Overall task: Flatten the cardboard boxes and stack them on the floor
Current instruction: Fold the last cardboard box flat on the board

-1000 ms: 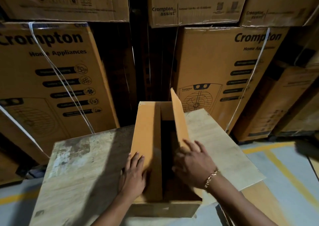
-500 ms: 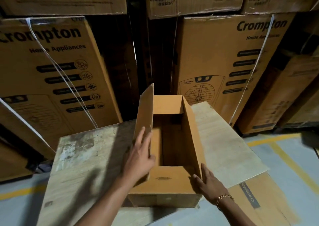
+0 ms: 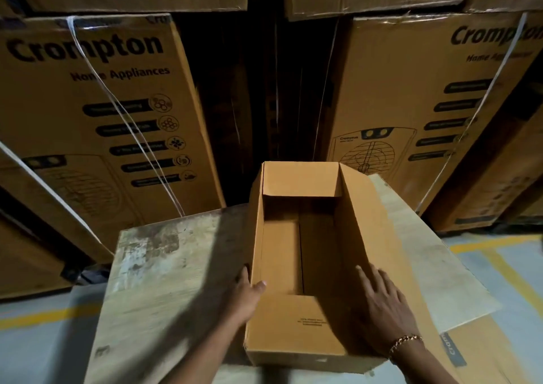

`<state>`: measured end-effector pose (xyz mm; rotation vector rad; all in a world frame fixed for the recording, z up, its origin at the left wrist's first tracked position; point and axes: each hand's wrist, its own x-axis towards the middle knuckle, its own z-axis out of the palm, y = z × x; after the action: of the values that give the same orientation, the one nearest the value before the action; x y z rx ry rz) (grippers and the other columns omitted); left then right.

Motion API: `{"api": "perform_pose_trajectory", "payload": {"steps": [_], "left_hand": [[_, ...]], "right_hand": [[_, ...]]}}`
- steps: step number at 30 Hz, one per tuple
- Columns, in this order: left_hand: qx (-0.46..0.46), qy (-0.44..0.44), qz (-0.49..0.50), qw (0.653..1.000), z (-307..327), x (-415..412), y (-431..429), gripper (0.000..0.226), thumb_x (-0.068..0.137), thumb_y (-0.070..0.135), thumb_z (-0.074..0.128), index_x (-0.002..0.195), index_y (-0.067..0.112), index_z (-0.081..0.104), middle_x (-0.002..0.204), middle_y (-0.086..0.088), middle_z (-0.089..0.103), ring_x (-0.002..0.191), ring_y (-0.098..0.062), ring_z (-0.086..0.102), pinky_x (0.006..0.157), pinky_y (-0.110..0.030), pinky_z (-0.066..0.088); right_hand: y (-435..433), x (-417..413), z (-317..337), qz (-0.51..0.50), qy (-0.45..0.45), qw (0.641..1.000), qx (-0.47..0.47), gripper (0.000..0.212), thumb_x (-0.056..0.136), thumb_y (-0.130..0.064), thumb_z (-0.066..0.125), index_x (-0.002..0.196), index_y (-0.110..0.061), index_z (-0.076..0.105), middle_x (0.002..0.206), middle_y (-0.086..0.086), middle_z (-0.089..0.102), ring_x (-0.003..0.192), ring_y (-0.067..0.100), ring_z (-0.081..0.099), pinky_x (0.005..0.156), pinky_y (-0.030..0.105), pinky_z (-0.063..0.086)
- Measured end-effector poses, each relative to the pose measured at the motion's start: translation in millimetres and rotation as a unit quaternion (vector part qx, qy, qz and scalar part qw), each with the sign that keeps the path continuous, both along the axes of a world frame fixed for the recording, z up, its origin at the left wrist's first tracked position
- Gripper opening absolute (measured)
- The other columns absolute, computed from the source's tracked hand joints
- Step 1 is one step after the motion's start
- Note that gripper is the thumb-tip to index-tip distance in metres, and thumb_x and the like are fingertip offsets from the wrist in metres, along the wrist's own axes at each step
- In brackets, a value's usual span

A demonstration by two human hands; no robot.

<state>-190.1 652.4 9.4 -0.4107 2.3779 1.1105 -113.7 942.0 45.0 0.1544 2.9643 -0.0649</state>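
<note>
Tall printed cartons wall off the far side, and grey floor with yellow lines shows to the right. In front of them stands the worn wooden counter, and on it sits the cardboard box, upright, top open, its bottom seam closed. We judge the flattening barely begun.

Our left hand grips the box's left wall near the front corner, thumb hooked over the rim and inside. Our right hand lies open, fingers straight and spread on the splayed right flap, holding nothing; a bracelet sits at its wrist.

To do this well, we should free the bottom seam first, then push opposite corners together so the walls fold along their own creases. Pressing straight down would likely crumple the walls.
</note>
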Motion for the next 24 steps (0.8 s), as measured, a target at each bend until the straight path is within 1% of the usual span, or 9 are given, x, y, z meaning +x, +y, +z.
{"api": "perform_pose_trajectory", "payload": {"steps": [2,4,6,8,10,14,17,21,24], "left_hand": [[0.023,0.032,0.030,0.999,-21.4,-4.0,6.8,0.062,0.100,0.032,0.049,0.155,0.023,0.023,0.152,-0.009,0.043,0.134,-0.030,0.046,0.109,-0.046,0.040],[-0.005,0.049,0.011,0.999,-27.2,-5.0,-1.1,0.058,0.098,0.033,0.049,0.152,0.023,0.031,0.147,-0.008,0.049,0.130,-0.030,0.050,0.107,-0.042,0.041],[-0.022,0.066,-0.006,0.998,-25.8,-5.0,-10.9,0.056,0.096,0.041,0.049,0.148,0.024,0.037,0.143,-0.006,0.055,0.127,-0.030,0.053,0.104,-0.040,0.043],[-0.017,0.083,-0.011,0.996,-18.6,-2.7,-14.7,0.055,0.097,0.048,0.048,0.147,0.025,0.040,0.142,-0.005,0.055,0.126,-0.028,0.054,0.103,-0.036,0.043],[-0.027,0.079,-0.012,0.996,-8.1,0.4,-15.5,0.065,0.096,0.060,0.043,0.150,0.023,0.037,0.146,-0.006,0.050,0.131,-0.028,0.050,0.105,-0.035,0.041],[0.023,0.042,0.011,0.999,-0.3,7.5,-17.3,0.083,0.083,0.086,0.027,0.147,0.034,0.040,0.146,0.000,0.050,0.132,-0.027,0.047,0.105,-0.037,0.036],[0.197,0.015,0.053,0.979,19.8,12.1,-16.2,0.092,0.071,0.094,0.034,0.137,0.032,0.053,0.141,0.001,0.055,0.128,-0.023,0.051,0.111,-0.038,0.035],[0.187,0.028,-0.052,0.981,30.7,31.7,-31.2,0.087,0.072,0.081,0.053,0.147,0.044,0.030,0.155,0.014,0.024,0.146,-0.017,0.023,0.116,-0.045,0.023],[0.091,0.007,-0.201,0.975,28.8,49.2,-47.8,0.109,0.064,0.077,0.070,0.149,0.050,0.009,0.161,0.019,-0.009,0.150,-0.015,0.003,0.120,-0.049,0.017]], "right_hand": [[-16.9,-13.2,6.3,0.079,0.040,0.995,0.034,0.077,0.089,-0.067,0.016,0.143,-0.023,0.048,0.156,0.005,0.025,0.141,0.025,0.034,0.108,0.043,0.037],[-31.9,-29.9,0.5,0.103,-0.086,0.991,-0.006,0.086,0.086,-0.073,0.002,0.148,-0.025,0.037,0.159,0.000,0.026,0.148,0.021,0.018,0.118,0.043,0.019],[-44.7,-45.1,2.4,0.064,-0.230,0.971,-0.012,0.074,0.093,-0.068,0.018,0.150,-0.024,0.031,0.156,0.003,0.033,0.145,0.026,0.025,0.117,0.045,0.020],[-49.1,-58.5,8.3,0.034,-0.274,0.961,-0.025,0.067,0.094,-0.066,0.028,0.140,-0.021,0.047,0.141,0.008,0.052,0.130,0.029,0.048,0.108,0.043,0.038],[-50.9,-70.5,22.6,0.003,-0.273,0.961,-0.043,0.066,0.092,-0.069,0.034,0.120,-0.016,0.061,0.124,0.009,0.063,0.115,0.028,0.060,0.095,0.036,0.047],[-37.7,-76.0,69.1,-0.035,-0.191,0.977,-0.094,0.048,0.091,-0.066,0.045,0.088,-0.019,0.054,0.100,0.004,0.061,0.085,0.019,0.058,0.072,0.029,0.042],[-16.9,-55.9,108.3,-0.051,-0.196,0.949,-0.243,0.074,0.081,-0.078,0.042,0.081,-0.006,0.059,0.077,0.008,0.064,0.069,0.018,0.055,0.069,0.029,0.041],[11.1,-15.1,136.1,-0.046,-0.287,0.849,-0.442,0.067,0.080,-0.071,0.056,0.095,-0.009,0.076,0.085,0.017,0.074,0.086,0.036,0.070,0.091,0.051,0.054],[28.3,19.4,122.5,-0.012,-0.180,0.931,-0.317,0.085,0.062,-0.094,0.041,0.112,-0.031,0.067,0.116,-0.004,0.069,0.107,0.021,0.063,0.095,0.040,0.051]]}}
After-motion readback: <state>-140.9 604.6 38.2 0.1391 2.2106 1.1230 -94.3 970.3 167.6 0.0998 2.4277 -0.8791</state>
